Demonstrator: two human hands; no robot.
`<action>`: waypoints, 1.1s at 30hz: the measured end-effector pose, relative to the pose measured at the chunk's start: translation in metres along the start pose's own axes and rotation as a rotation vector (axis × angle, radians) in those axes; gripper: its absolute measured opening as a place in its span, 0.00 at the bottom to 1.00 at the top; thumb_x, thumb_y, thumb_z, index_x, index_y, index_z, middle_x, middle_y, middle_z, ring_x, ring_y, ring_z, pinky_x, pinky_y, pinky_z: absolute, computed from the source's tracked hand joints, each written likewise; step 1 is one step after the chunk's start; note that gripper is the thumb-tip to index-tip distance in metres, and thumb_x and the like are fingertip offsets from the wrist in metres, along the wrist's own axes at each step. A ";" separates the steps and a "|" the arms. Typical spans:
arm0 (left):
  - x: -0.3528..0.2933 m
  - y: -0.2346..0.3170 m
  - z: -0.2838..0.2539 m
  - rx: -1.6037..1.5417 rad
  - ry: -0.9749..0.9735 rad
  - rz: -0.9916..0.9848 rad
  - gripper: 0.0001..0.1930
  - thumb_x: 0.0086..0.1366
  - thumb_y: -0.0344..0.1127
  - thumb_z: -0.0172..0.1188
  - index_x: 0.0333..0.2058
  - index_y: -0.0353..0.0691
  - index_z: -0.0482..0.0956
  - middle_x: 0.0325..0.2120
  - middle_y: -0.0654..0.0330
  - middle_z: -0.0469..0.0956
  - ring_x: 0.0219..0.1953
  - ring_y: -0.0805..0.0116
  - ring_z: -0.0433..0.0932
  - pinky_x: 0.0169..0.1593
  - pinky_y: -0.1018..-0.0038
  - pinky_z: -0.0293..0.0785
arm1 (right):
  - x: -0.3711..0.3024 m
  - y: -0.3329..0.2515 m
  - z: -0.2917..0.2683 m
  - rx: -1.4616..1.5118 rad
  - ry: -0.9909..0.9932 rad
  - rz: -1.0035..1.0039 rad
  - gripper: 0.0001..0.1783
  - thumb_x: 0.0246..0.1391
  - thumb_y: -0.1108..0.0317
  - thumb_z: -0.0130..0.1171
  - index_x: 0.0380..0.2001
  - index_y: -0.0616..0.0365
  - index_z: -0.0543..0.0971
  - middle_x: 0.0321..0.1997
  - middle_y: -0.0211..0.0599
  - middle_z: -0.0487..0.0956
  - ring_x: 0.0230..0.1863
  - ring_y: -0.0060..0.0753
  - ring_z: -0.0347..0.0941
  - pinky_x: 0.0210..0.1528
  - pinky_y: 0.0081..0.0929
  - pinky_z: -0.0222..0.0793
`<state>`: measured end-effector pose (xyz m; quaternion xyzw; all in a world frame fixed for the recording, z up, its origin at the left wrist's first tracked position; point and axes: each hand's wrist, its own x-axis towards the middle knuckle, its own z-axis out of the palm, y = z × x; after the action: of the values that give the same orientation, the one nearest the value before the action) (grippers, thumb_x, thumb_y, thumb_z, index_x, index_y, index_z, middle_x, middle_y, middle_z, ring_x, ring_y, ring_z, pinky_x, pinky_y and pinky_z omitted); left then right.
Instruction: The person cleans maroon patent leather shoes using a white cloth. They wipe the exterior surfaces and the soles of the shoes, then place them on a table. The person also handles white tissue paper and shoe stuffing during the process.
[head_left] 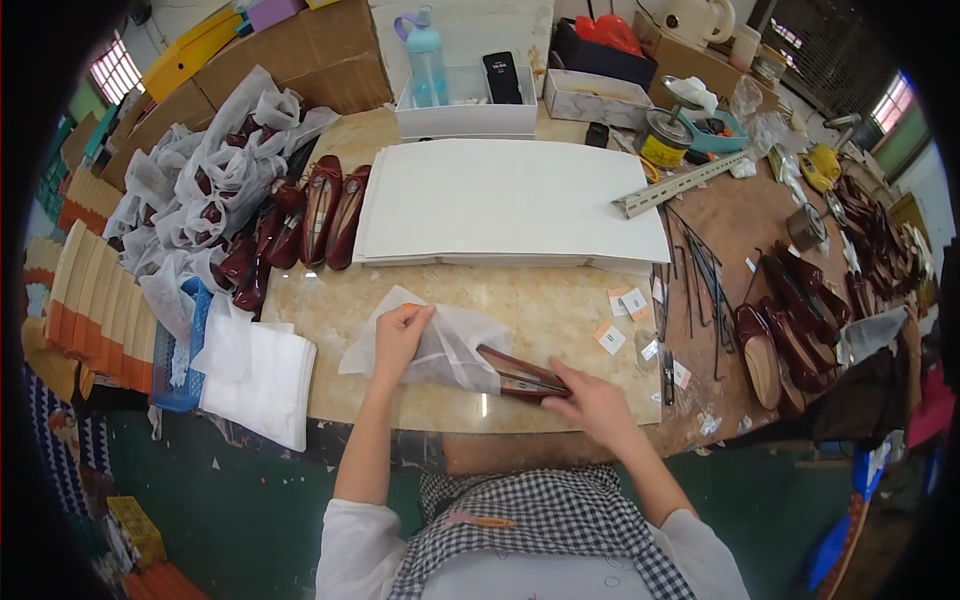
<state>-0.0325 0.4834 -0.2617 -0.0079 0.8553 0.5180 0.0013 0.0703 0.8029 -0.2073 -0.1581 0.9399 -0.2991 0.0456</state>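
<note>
A dark red flat shoe (518,376) lies slanted on the table in front of me, its left part covered by a thin, translucent white wrapping sheet (445,345). Whether a second shoe sits under the wrap, I cannot tell. A dark thin strip runs along the shoe's opening. My left hand (401,335) pinches the upper edge of the wrapping sheet, left of the shoe. My right hand (590,402) grips the shoe's uncovered right end between thumb and fingers.
A white stack of sheets (255,385) lies left, beside a blue basket (180,370). Wrapped shoes (215,190) are heaped behind it. A large white paper pile (510,205) spans the back. Thin black rods (705,275), small tags (610,338) and unwrapped red shoes (790,330) lie right.
</note>
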 end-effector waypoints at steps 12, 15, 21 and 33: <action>-0.084 0.078 0.044 0.380 0.134 0.472 0.14 0.54 0.31 0.63 0.42 0.43 0.82 0.45 0.56 0.76 0.55 0.57 0.70 0.57 0.65 0.65 | -0.019 -0.022 0.024 0.527 0.090 0.133 0.25 0.54 0.63 0.61 0.53 0.59 0.73 0.34 0.44 0.81 0.24 0.25 0.77 0.28 0.22 0.73; -0.076 0.075 0.039 0.044 0.238 0.324 0.11 0.56 0.25 0.59 0.38 0.42 0.83 0.40 0.57 0.78 0.46 0.62 0.75 0.46 0.71 0.72 | -0.026 -0.018 0.021 0.924 0.009 0.338 0.24 0.56 0.62 0.59 0.53 0.62 0.72 0.33 0.43 0.81 0.25 0.26 0.78 0.26 0.20 0.73; -0.026 0.096 0.012 0.011 0.445 0.418 0.13 0.56 0.23 0.58 0.40 0.43 0.84 0.42 0.58 0.77 0.39 0.65 0.73 0.42 0.75 0.70 | -0.051 0.026 0.024 1.967 -0.220 0.418 0.21 0.64 0.56 0.44 0.46 0.65 0.73 0.34 0.47 0.81 0.23 0.34 0.79 0.19 0.24 0.74; -0.006 0.160 0.029 0.099 0.324 0.596 0.17 0.50 0.25 0.61 0.39 0.51 0.85 0.43 0.62 0.77 0.43 0.62 0.71 0.46 0.71 0.68 | -0.075 0.046 0.041 2.451 -0.371 0.252 0.26 0.63 0.52 0.39 0.42 0.66 0.76 0.40 0.56 0.79 0.15 0.26 0.66 0.17 0.24 0.62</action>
<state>-0.0287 0.5831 -0.1337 0.1603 0.8333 0.4454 -0.2855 0.1364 0.8400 -0.2676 0.0400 0.0302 -0.9450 0.3232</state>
